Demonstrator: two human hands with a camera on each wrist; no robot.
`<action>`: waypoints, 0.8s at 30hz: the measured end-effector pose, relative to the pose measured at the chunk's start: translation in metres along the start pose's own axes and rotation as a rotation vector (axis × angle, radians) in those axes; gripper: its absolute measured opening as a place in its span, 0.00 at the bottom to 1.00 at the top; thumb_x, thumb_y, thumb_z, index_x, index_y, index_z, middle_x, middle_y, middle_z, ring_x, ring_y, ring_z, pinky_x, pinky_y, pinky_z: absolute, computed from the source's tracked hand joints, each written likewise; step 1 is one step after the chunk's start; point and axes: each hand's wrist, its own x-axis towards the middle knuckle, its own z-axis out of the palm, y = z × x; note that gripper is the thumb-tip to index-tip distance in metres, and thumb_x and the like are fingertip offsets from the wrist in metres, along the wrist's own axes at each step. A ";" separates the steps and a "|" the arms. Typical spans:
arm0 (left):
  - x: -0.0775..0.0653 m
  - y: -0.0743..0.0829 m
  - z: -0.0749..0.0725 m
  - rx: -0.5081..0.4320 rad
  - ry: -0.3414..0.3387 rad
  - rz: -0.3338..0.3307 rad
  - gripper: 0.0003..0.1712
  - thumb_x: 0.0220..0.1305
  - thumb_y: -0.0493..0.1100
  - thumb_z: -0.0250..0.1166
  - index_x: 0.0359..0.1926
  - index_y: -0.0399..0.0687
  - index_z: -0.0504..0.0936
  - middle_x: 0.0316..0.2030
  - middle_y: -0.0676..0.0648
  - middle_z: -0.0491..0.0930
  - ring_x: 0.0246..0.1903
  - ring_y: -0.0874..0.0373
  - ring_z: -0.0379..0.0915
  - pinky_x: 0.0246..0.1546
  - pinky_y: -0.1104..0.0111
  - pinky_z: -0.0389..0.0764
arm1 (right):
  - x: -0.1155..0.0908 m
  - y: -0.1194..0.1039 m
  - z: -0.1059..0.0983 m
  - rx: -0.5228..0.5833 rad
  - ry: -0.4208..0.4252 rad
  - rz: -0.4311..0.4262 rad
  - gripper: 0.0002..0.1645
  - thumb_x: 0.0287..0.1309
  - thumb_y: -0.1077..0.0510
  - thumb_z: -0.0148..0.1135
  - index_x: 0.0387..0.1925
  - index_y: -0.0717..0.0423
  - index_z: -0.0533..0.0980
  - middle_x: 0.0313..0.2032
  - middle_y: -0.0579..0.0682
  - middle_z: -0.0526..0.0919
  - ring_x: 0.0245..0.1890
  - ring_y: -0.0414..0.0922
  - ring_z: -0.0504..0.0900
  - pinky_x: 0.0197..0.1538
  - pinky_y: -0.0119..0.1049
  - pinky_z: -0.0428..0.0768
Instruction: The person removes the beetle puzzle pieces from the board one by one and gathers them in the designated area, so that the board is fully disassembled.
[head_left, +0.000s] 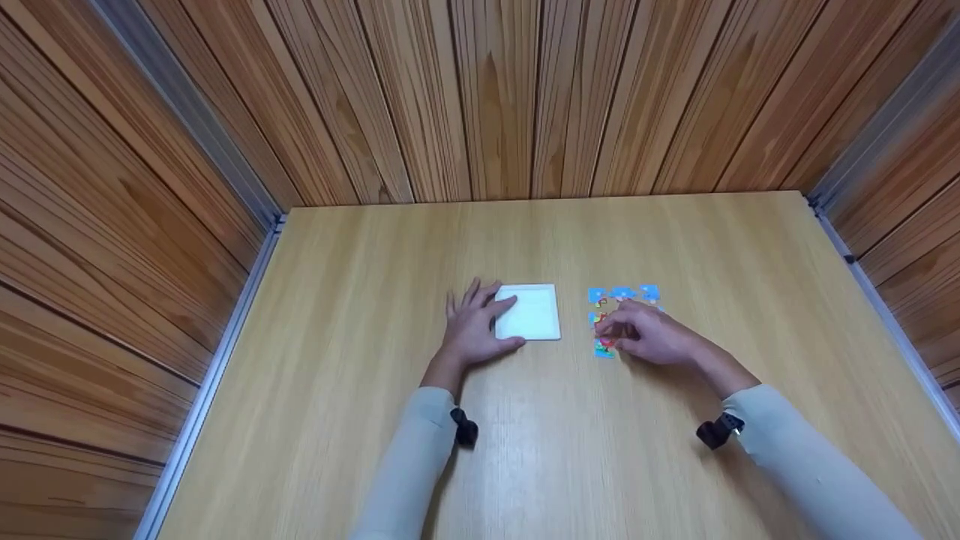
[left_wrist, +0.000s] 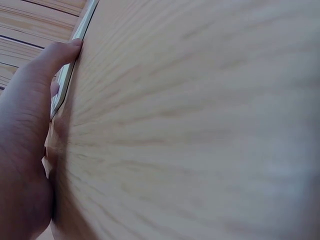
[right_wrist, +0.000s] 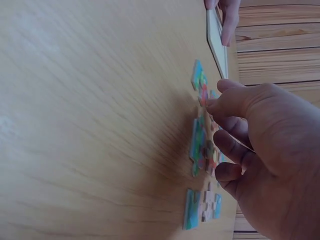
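A white square tray with a thin raised rim lies flat on the table, left of some colourful jigsaw pieces. My left hand steadies the tray from its left side, fingers spread. The index finger reaches over its surface and the thumb lies along its near edge. My right hand is over the left column of pieces, its thumb and fingertips right at a reddish piece. I cannot tell whether they pinch it. The other fingers curl inward, and the hand hides several pieces in the head view.
Beneath everything is a light wooden table. Plank-patterned walls enclose it at the back and both sides, with metal rails along the side edges. Loose pieces lie in rows with small gaps. Each wrist wears a small black camera.
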 end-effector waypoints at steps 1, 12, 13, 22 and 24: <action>0.000 0.000 0.000 -0.001 -0.001 -0.001 0.50 0.63 0.75 0.74 0.82 0.64 0.77 0.89 0.46 0.63 0.93 0.35 0.41 0.86 0.23 0.34 | 0.000 0.000 -0.001 0.012 0.006 0.006 0.18 0.72 0.70 0.70 0.58 0.55 0.89 0.51 0.55 0.89 0.47 0.44 0.77 0.49 0.30 0.76; 0.001 0.000 -0.002 0.018 -0.007 -0.009 0.51 0.63 0.76 0.71 0.83 0.67 0.75 0.90 0.47 0.59 0.93 0.35 0.38 0.87 0.23 0.32 | -0.004 0.000 -0.014 0.066 0.124 0.052 0.15 0.74 0.66 0.70 0.58 0.57 0.88 0.44 0.51 0.87 0.44 0.40 0.78 0.47 0.28 0.78; 0.001 0.000 -0.002 0.017 -0.003 -0.008 0.50 0.63 0.76 0.71 0.83 0.66 0.76 0.90 0.47 0.59 0.93 0.35 0.39 0.87 0.23 0.33 | -0.005 0.000 -0.015 0.070 0.132 0.049 0.15 0.75 0.66 0.70 0.59 0.57 0.88 0.44 0.52 0.87 0.45 0.41 0.78 0.48 0.29 0.78; -0.001 0.001 -0.001 -0.017 -0.006 0.009 0.50 0.62 0.76 0.72 0.82 0.66 0.76 0.91 0.47 0.57 0.93 0.34 0.38 0.86 0.23 0.32 | -0.015 0.006 -0.020 0.139 0.213 0.068 0.14 0.77 0.64 0.69 0.59 0.60 0.88 0.51 0.58 0.91 0.48 0.41 0.82 0.48 0.26 0.80; -0.001 0.000 -0.003 -0.051 -0.005 0.005 0.50 0.62 0.75 0.73 0.82 0.65 0.76 0.91 0.46 0.57 0.93 0.35 0.37 0.86 0.23 0.31 | -0.017 0.007 -0.023 0.153 0.232 0.065 0.14 0.77 0.63 0.70 0.59 0.61 0.87 0.52 0.61 0.92 0.48 0.40 0.83 0.46 0.27 0.80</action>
